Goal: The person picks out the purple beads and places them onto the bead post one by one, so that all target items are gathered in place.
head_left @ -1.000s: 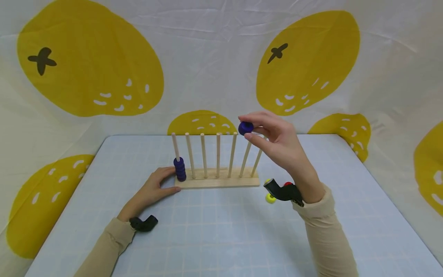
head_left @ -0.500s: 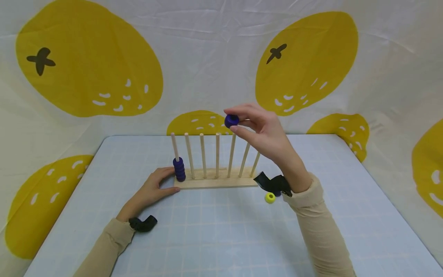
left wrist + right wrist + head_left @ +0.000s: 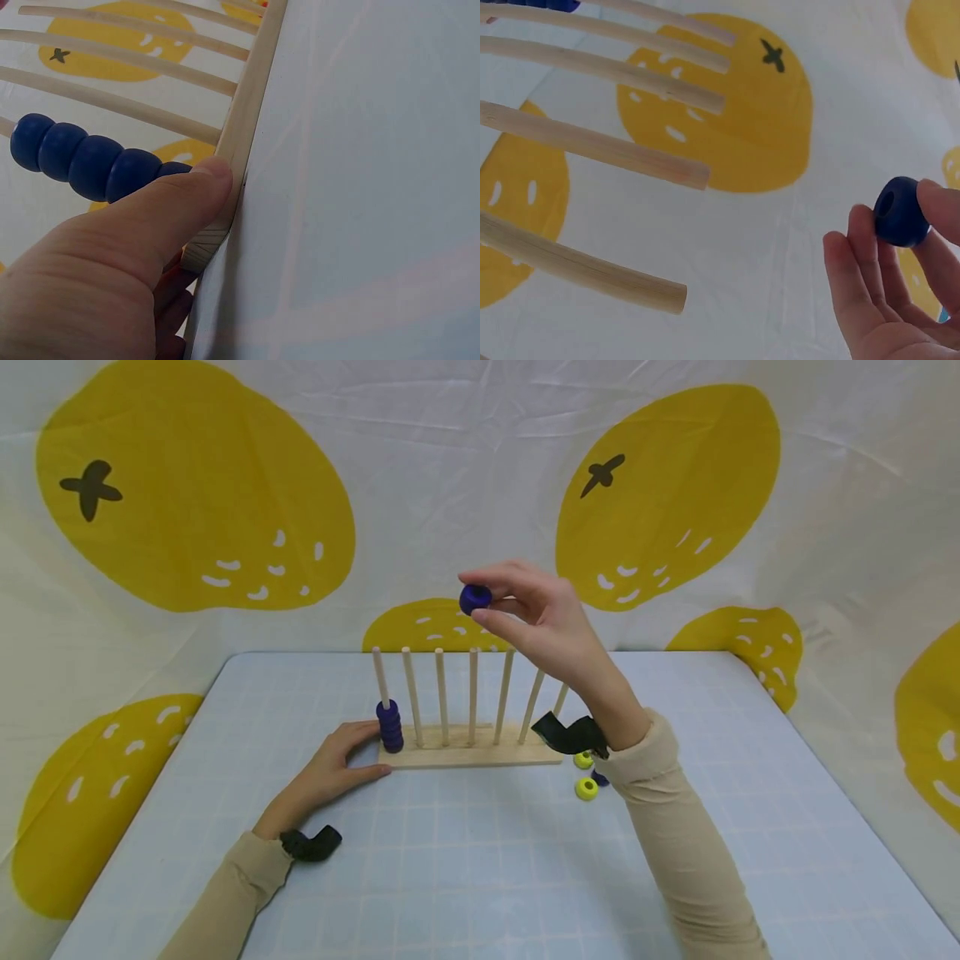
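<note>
My right hand point(image 3: 542, 622) pinches a dark blue bead point(image 3: 476, 600) between thumb and fingertips, raised above the peg tops. The hole through this bead point(image 3: 889, 202) shows in the right wrist view. Below it stands a wooden peg stand point(image 3: 472, 759) with a row of several upright pegs. At its left end my left hand point(image 3: 333, 768) grips the base, thumb on the front edge and fingers behind. Several dark blue beads point(image 3: 389, 727) are stacked on the leftmost peg, beside that hand; the thumb partly covers the lowest bead in the left wrist view. The other pegs are bare.
Two yellow beads point(image 3: 587, 789) and a dark blue bead point(image 3: 600, 778) lie on the table right of the stand, partly under my right wrist in the head view. A light blue checked cloth point(image 3: 450, 877) covers the table. Behind hangs a white curtain point(image 3: 450, 485) with yellow fruit prints.
My right hand has moved left and upward with the blue bead, from over the right-hand pegs to above the middle ones. My left hand and the stand have stayed put.
</note>
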Available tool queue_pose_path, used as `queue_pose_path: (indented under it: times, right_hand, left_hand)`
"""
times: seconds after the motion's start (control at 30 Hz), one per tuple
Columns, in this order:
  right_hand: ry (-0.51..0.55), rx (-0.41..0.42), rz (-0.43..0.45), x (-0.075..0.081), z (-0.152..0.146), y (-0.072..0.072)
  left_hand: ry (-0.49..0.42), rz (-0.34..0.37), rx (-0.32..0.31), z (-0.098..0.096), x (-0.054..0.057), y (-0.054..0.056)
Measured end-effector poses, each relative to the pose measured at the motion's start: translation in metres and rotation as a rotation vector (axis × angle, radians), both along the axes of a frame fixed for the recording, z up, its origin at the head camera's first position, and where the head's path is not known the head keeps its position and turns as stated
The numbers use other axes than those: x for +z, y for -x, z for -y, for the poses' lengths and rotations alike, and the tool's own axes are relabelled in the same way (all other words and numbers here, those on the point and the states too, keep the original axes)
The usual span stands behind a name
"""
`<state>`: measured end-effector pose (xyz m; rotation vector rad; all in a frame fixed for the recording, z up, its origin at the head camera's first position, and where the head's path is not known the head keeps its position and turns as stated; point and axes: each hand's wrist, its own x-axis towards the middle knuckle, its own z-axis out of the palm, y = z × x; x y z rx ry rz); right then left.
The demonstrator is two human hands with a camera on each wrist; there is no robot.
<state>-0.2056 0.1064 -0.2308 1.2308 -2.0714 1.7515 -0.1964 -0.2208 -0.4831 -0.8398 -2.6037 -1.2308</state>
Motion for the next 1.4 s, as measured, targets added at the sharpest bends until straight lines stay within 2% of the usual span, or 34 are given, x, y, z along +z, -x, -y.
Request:
queue_pose_path:
  times: [0.33,0.6,0.83,1.0,1.1,1.27,1.4]
  right_hand:
    - [0.058,0.144,-0.074,0.0,0.021,0.019]
    - [-0.012,0.145,-0.13,-0.01,0.04,0.036]
    - [-0.107,0.168,-0.099,-0.016,0.054,0.044]
    - [-0.147,0.197,-0.055,-0.018,0.064,0.046]
    - [-0.156,0.234,-0.02,-0.019,0.068,0.047]
    - [-0.189,0.333,0.036,-0.023,0.074,0.052]
    - [-0.221,0.384,0.07,-0.029,0.075,0.053]
  left_hand:
    - [-0.001,0.003,0.001,-0.001,0.0,0.001]
    - [-0.007,-0.001,-0.005,-0.001,0.0,0.0]
    - [-0.017,-0.041,-0.019,-0.002,0.001,0.001]
    - [-0.016,-0.026,-0.014,-0.002,0.001,0.0]
    - [-0.015,-0.021,-0.011,-0.001,0.001,0.0]
    - [-0.013,-0.062,-0.014,-0.001,0.0,0.0]
    - [-0.003,-0.05,-0.012,-0.001,0.001,-0.001]
